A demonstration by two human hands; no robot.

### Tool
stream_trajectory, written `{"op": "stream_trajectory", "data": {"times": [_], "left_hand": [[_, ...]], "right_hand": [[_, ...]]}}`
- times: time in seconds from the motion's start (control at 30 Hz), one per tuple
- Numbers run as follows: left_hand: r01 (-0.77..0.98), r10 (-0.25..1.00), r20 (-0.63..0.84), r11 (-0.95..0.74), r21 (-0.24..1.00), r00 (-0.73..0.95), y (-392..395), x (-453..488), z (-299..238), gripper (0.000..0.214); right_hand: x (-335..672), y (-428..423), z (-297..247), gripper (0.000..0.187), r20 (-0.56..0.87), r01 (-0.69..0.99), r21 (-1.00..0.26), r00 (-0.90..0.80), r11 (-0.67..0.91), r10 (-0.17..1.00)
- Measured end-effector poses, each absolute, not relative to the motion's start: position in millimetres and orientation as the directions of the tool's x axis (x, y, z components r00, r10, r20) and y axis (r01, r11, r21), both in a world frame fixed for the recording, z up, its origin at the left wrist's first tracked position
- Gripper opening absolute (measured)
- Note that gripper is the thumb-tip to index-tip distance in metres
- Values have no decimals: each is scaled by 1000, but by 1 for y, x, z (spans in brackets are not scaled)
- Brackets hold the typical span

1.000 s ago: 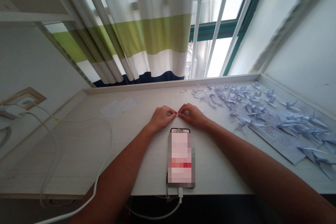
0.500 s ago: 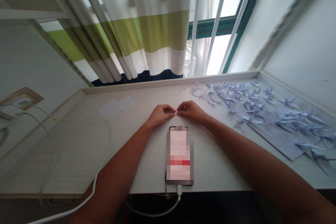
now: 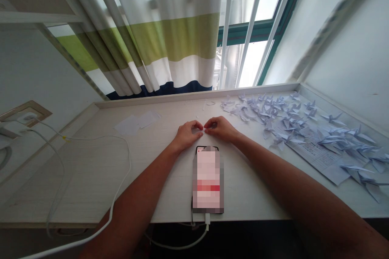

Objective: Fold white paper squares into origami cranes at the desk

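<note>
Above the phone, my two hands meet fingertip to fingertip at a small piece of white paper (image 3: 204,130), mostly hidden by the fingers. My left hand (image 3: 188,134) holds its left side, with thumb and forefinger curled and a slight gap between them. On the other side, my right hand (image 3: 221,128) pinches the paper between thumb and forefinger. Just below lies a phone (image 3: 208,170) with a blurred-out screen and a white cable plugged into its lower end.
Many folded white paper cranes (image 3: 291,115) cover the right of the desk (image 3: 170,178), some on a printed sheet (image 3: 322,158). Loose white paper sheets (image 3: 127,124) lie at left. A white cable (image 3: 129,158) crosses the left side. A curtain (image 3: 176,36) hangs behind.
My left forefinger has lifted slightly from the thumb, widening the gap between them. My right hand stays nearly in place.
</note>
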State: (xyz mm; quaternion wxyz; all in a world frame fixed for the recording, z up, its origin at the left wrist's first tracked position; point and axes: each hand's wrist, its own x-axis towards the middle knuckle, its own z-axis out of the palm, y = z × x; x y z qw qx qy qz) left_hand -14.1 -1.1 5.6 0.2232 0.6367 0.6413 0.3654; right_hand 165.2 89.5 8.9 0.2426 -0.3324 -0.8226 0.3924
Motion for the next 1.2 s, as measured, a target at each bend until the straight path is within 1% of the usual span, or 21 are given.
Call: {"op": "stream_trajectory", "data": {"times": [0.07,0.13,0.17,0.2,0.3,0.43,0.53,0.6,0.67,0.73,0.8,0.9,1.07,1.2], "left_hand": [[726,966,242,-102,680,-91,-2,-13,7,14],[811,948,312,-133,569,-64,-2,-12,9,9],[846,942,333,-152,511,-32,-2,-11,10,7],[872,940,340,-174,458,9,-2,-11,11,9],[910,942,305,-246,335,142,-3,-8,14,22],[929,942,264,-275,248,209,-9,-6,19,27],[927,939,258,-288,238,225,-14,-5,24,26],[916,936,260,-303,262,236,-16,-6,27,24],[895,932,251,-332,298,263,-16,-10,28,23],[868,925,232,-367,334,302,-15,-15,27,23],[852,920,212,-386,354,330,-12,-21,25,23],[848,911,194,-409,337,363,-8,-26,22,22],[848,894,200,-446,288,402,-8,-23,26,20],[873,914,201,-400,280,354,-12,-17,30,20]], "right_hand": [[168,86,12,11,198,387,-714,-688,583,698],[173,82,16,15,244,439,-571,-716,693,654],[176,80,18,18,248,453,-496,-744,741,621],[179,78,19,20,241,445,-442,-777,779,581],[188,75,24,24,220,401,-370,-838,838,499],[193,74,27,29,209,354,-366,-870,861,446],[194,73,27,35,215,286,-412,-892,865,397],[194,73,27,38,213,253,-447,-901,858,377],[195,76,25,37,229,237,-474,-897,848,378],[196,81,24,30,270,228,-483,-880,845,392],[196,86,22,21,297,220,-479,-870,850,393],[194,89,21,14,281,221,-458,-883,861,376],[188,82,22,13,280,256,-359,-888,897,366],[187,82,20,14,283,234,-379,-892,895,353]]}}
